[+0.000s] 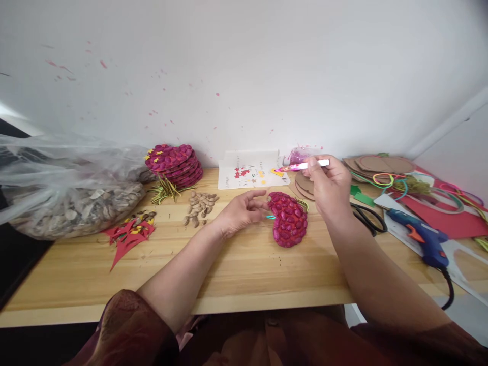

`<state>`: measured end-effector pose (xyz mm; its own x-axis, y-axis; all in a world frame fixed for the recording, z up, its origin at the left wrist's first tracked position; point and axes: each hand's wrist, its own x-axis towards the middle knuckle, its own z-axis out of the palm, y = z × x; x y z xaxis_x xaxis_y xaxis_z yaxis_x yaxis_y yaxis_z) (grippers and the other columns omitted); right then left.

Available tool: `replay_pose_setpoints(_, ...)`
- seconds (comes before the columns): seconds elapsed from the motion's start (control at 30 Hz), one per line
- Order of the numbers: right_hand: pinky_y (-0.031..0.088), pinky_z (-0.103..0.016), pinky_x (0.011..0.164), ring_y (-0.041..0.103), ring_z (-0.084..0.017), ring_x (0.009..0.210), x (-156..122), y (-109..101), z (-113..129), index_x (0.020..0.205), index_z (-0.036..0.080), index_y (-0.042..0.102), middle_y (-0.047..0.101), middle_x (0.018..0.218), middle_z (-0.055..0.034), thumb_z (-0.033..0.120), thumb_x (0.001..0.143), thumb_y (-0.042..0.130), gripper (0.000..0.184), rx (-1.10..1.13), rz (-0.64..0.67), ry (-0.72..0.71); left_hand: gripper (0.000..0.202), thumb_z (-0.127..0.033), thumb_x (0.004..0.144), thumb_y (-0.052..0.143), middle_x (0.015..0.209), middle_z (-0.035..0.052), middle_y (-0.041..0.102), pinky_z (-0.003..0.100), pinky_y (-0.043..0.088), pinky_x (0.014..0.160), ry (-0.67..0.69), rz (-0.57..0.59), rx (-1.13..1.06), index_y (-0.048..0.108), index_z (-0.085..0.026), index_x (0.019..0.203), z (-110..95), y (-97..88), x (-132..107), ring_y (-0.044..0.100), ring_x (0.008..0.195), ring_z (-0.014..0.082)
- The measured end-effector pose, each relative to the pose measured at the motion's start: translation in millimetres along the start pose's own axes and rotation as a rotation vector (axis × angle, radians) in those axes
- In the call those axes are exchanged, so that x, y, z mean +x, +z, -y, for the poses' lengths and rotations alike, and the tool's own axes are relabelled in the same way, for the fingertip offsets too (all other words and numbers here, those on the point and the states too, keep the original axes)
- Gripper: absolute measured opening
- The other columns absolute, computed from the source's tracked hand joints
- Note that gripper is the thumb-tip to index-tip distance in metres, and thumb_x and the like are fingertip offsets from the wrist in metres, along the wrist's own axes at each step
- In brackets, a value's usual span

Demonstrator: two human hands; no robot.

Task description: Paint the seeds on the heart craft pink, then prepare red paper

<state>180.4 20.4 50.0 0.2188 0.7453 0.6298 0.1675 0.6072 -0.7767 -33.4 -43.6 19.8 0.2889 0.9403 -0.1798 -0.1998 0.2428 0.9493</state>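
Note:
My right hand (331, 180) is closed around a slim white-handled paintbrush (301, 166) smeared with pink. Its tip meets a yellow cut-out (277, 173) at the right side of a white paper sheet (224, 170) bearing small red, yellow and green shapes. My left hand (246, 211) is loosely curled, fingers apart, at the left edge of a bumpy magenta piece (290, 221). Whether the fingertips touch it I cannot tell. A light-blue loop (270, 217) sticks out at that edge, and greenish strands (303, 204) show behind the piece.
Peanuts (200, 206), red scraps (129, 236), a stack of magenta pieces (179, 165) and a plastic bag of shells (84, 208) lie to the left. Right are scissors (371, 221), a blue glue gun (419, 236), cardboard pieces (385, 163) and coloured cords. A purple-smeared jar (301, 154) stands behind.

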Motion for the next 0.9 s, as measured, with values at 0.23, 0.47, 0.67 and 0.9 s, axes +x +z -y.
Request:
replay_pose_setpoints(0.23,0.043,-0.023,0.049,0.051,-0.009,0.051,-2,0,3,0.085,0.023,0.07,0.061,0.064,0.0037,0.059,0.087,0.075,0.036,0.027,-0.006,0.009,0.119,-0.011,0.06,0.081,0.096,0.0026,0.078,0.024,0.046,0.067,0.209,-0.076,0.38,0.027,-0.016,0.167,8,9.7,-2,0.055,0.065,0.0107)
replay_pose_setpoints(0.47,0.046,-0.024,0.051,0.053,-0.01,0.054,-1,-1,-1,0.087,0.023,0.071,0.064,0.067,0.0024,0.056,0.087,0.076,0.033,0.035,-0.016,0.021,0.107,-0.014,0.068,0.074,0.083,-0.0013,0.076,0.025,0.042,0.063,0.259,-0.164,0.484,0.031,-0.013,0.165,7,10.8,-2,0.047,0.058,0.0106)
replay_pose_setpoints(0.67,0.053,-0.027,0.061,0.06,-0.011,0.06,0,-3,-2,0.09,0.023,0.07,0.064,0.07,0.0022,0.052,0.092,0.071,0.03,-0.011,0.008,0.004,0.083,-0.022,0.066,0.083,0.074,-0.0035,0.072,0.025,0.042,0.063,0.204,-0.2,0.322,0.052,-0.013,0.143,8,9.7,2,0.054,0.059,0.0113)
replay_pose_setpoints(0.9,0.051,-0.026,0.061,0.059,-0.011,0.061,-1,-4,3,0.088,0.024,0.072,0.066,0.071,0.0017,0.054,0.088,0.075,0.03,0.022,0.009,0.066,0.05,-0.031,0.06,0.091,0.073,-0.0035,0.071,0.024,0.039,0.058,0.241,-0.214,0.17,0.052,-0.022,0.091,13,10.1,6,0.056,0.056,0.0101)
